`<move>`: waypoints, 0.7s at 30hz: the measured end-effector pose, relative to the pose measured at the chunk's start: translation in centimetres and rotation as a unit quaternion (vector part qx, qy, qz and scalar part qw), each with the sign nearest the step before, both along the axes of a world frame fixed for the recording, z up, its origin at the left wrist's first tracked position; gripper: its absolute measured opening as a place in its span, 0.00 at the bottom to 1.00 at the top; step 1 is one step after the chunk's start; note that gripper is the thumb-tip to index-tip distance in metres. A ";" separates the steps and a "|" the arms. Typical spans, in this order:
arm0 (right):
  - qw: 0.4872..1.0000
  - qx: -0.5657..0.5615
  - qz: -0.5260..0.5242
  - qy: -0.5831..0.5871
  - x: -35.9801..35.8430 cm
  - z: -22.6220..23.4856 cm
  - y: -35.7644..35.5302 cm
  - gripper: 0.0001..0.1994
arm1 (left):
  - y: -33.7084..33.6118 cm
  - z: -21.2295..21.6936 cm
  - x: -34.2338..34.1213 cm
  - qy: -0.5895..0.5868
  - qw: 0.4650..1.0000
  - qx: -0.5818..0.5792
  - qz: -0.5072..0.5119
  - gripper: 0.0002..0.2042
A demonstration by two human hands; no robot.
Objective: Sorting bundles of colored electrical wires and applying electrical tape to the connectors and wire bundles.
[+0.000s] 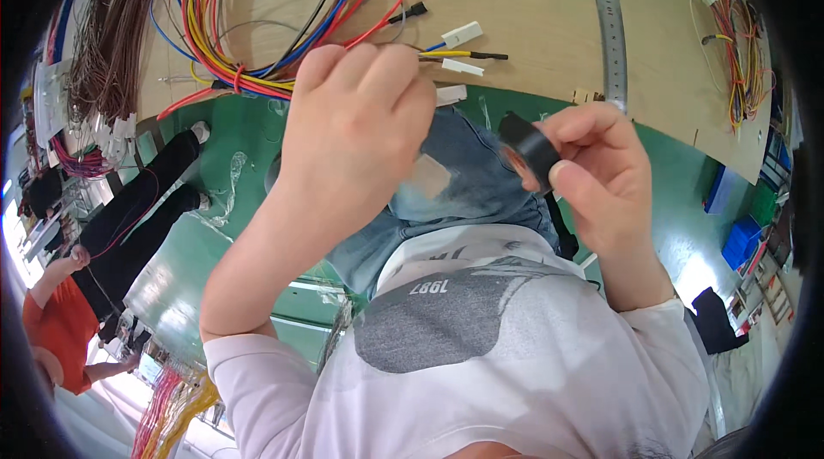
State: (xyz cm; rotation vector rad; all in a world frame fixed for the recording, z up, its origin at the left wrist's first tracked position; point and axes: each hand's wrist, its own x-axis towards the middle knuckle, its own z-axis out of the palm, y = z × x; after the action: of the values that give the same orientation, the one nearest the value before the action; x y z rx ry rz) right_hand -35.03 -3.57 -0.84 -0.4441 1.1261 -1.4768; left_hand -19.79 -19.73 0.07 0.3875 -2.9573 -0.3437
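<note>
My left hand (360, 120) is closed, knuckles up, over the wire harness (236, 73) at the table's near edge. Its fingertips and the stretch of wire beneath them are hidden. To the right of the knuckles, the harness ends stick out: white connectors (463, 33) and a yellow wire with a black sleeve (489, 56). My right hand (601, 172) pinches a roll of black tape (534, 153) between thumb and fingers, above my lap and apart from the wires. A pale, blurred patch (427, 176) shows below my left hand; I cannot tell what it is.
A steel ruler (609, 39) lies across the wooden table (532, 30). Farther right is another bundled harness (738, 56). Dark brown wires (112, 39) hang at the far left. A co-worker in an orange shirt (64, 322) holds a thin wire. Blue bins (740, 240) stand at right.
</note>
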 end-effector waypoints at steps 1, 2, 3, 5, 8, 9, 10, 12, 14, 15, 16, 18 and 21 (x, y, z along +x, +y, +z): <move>0.999 -0.033 -0.003 0.009 -0.3 -0.1 -0.1 0.13 | -0.3 -0.1 -0.1 0.049 0.998 0.050 0.004 0.07; 0.998 -0.066 -0.006 0.017 -0.5 0.0 -0.2 0.13 | -0.6 0.0 -0.3 0.049 0.998 0.049 0.002 0.07; 0.998 -0.067 -0.009 0.017 -0.5 0.2 -0.4 0.13 | -0.8 0.3 -0.7 0.092 0.971 0.208 0.076 0.05; 0.994 -0.084 -0.040 0.051 -0.1 0.5 -1.0 0.12 | -1.0 0.2 -1.2 0.131 0.912 0.359 0.149 0.03; 0.992 -0.094 -0.045 0.075 0.6 0.1 -1.8 0.12 | -1.2 -1.0 -1.6 0.138 0.921 0.309 0.192 0.04; 0.992 -0.094 -0.044 0.074 0.8 -0.1 -1.8 0.12 | -1.2 -0.9 -1.5 0.137 0.921 0.309 0.194 0.04; 0.990 -0.101 -0.043 0.088 1.0 -0.4 -1.7 0.11 | -1.2 -0.5 -1.6 0.111 0.917 0.320 0.210 0.04; 0.988 -0.111 -0.044 0.101 1.1 -0.9 -1.8 0.11 | -1.2 0.0 -1.3 0.083 0.913 0.329 0.225 0.05; 0.976 -0.133 -0.008 0.171 1.1 -1.3 -1.8 0.12 | -0.8 0.2 -0.7 0.205 0.917 0.279 0.199 0.08; 0.976 -0.131 -0.011 0.171 1.2 -1.2 -1.9 0.12 | -0.6 0.4 -0.5 0.204 0.917 0.280 0.196 0.08; 0.968 -0.161 -0.002 0.191 1.3 -0.9 -2.2 0.12 | -0.4 0.6 -0.3 0.195 0.898 0.367 0.148 0.09; 0.947 -0.187 0.019 0.259 1.0 -0.7 -2.5 0.12 | 0.6 2.1 -0.4 0.150 0.796 0.569 0.139 0.12; 0.911 -0.205 0.046 0.356 0.8 -0.7 -2.5 0.13 | 0.5 1.9 0.0 0.123 0.800 0.573 0.134 0.11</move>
State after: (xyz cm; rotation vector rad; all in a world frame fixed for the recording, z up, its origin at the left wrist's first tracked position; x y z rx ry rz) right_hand -34.26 -6.12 -1.51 -1.3976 1.3138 -1.5030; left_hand -19.84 -19.19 2.00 0.7613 -2.0317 -1.9321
